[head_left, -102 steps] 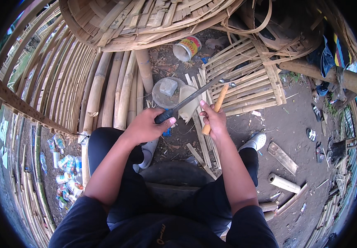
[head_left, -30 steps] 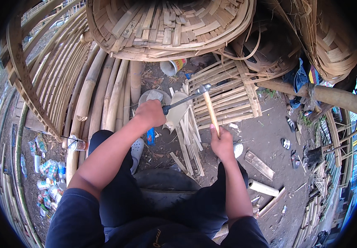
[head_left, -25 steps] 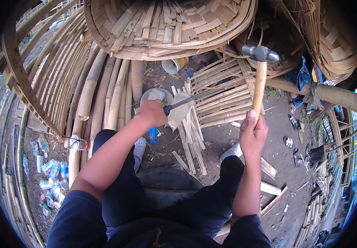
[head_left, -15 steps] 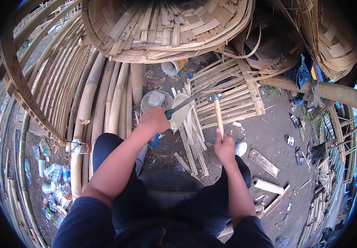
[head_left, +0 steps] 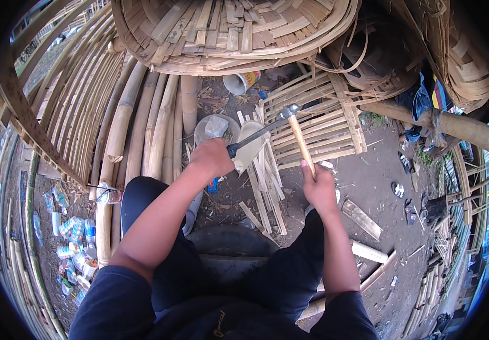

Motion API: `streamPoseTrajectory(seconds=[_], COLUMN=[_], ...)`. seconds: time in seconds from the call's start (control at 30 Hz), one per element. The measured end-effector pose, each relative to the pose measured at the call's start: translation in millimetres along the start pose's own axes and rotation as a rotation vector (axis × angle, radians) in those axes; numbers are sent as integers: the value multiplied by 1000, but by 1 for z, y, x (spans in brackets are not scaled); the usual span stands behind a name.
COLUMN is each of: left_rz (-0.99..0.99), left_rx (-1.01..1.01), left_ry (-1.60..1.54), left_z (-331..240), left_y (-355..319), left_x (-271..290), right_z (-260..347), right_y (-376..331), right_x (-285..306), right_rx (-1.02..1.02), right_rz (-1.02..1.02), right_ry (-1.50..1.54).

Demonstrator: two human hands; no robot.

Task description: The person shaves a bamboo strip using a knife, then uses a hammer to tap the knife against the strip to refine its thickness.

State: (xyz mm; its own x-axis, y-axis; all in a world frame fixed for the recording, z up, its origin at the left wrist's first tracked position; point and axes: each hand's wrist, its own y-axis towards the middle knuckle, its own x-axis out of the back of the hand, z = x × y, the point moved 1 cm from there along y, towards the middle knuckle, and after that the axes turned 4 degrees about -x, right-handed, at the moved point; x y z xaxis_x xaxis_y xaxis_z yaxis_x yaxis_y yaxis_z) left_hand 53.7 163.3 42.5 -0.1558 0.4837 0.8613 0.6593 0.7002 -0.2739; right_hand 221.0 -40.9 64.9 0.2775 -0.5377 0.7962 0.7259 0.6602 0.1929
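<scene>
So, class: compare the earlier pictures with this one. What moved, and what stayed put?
The right hand swung the hammer up high, then brought it back down onto the blade. The left hand kept its grip on the blade's handle, against the bamboo piece.

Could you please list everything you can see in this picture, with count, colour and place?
Knife: one, dark handle, grey blade, held across the middle, blade end under the hammer head.
Hammer: one, pale wooden handle, metal head, resting on the blade end.
Bamboo piece: one, pale, upright under the blade.
Split bamboo strips: many, tan, on the ground ahead of the knees.
Bamboo poles: several, tan, lying at left.
Woven bamboo basket: one, tan, top.
Bamboo lattice panel: one, tan, right of centre.
Cup: one, white, top centre on the ground.
Plastic bottles: a cluster, clear, lower left.
Left hand: grips the knife handle.
Right hand: grips the hammer handle.
</scene>
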Motion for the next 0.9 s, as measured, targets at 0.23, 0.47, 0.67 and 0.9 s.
streamPoseTrajectory(seconds=[0.23, 0.47, 0.67, 0.9], left_rz=[1, -4, -51, -21], left_rx=[20, -10, -11, -42], left_ry=[-71, -25, -17, -17], left_z=[8, 11, 18, 3], left_y=[-4, -8, -11, -11], left_x=[2, 6, -1, -2], right_z=[54, -46, -17, -23], right_y=[-5, -10, -6, -3], right_x=[56, -29, 7, -2], right_rx=[317, -82, 17, 78], right_rz=[-485, -80, -34, 19], right_ry=[769, 47, 58, -37])
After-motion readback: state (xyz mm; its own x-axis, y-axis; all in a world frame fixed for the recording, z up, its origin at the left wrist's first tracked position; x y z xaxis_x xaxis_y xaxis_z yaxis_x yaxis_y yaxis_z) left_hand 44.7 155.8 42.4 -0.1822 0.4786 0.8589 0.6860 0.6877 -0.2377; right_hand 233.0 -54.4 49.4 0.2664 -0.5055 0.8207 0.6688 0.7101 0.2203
